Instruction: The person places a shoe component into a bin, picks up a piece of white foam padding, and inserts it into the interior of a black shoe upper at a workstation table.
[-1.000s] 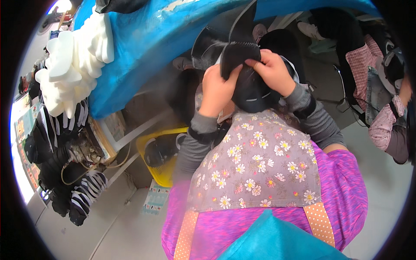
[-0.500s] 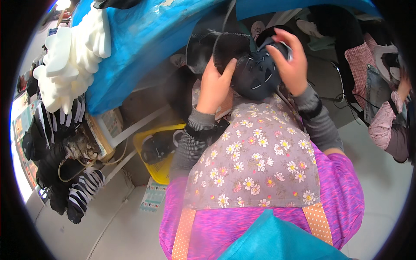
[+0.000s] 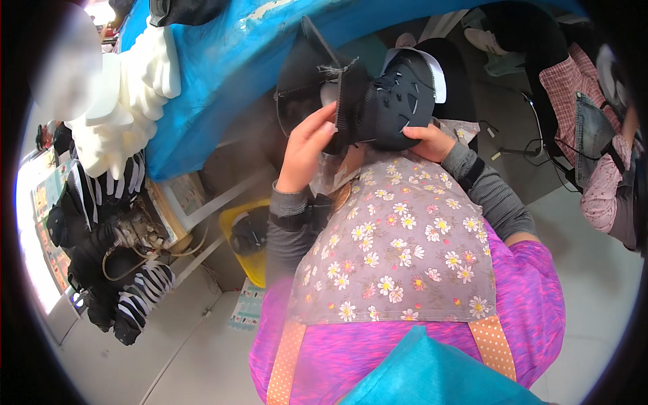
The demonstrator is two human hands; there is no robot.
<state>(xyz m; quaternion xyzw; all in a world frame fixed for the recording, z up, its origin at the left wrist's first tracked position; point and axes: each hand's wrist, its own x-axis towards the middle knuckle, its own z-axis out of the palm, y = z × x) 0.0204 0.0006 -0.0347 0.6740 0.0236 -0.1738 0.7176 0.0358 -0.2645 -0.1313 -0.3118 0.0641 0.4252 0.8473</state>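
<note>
A black sewn fabric piece with mesh parts [image 3: 349,111] hangs in front of me above my lap. At its right sits a dark padded panel [image 3: 395,111] with slits and a white-edged flap [image 3: 437,79]. My right hand [image 3: 430,142] grips the panel's lower edge, thumb on top and fingers hidden underneath. Beside the mesh part, my left hand [image 3: 305,147] has its fingers stretched out, the tips at or close to its edge. Loose threads [image 3: 339,68] stick out along the top seam.
A blue-covered table [image 3: 223,74] runs across the front, with white foam-like shapes [image 3: 135,101] at its left. Black-and-white striped pieces [image 3: 143,290] hang at the left. A yellow basket [image 3: 251,260] stands low by my left arm. At the right another person's sleeve [image 3: 601,192] shows.
My right hand has come down from above the dark panel to its lower edge. My left hand has moved left and loosened from the mesh. The piece has turned, showing the white-edged flap.
</note>
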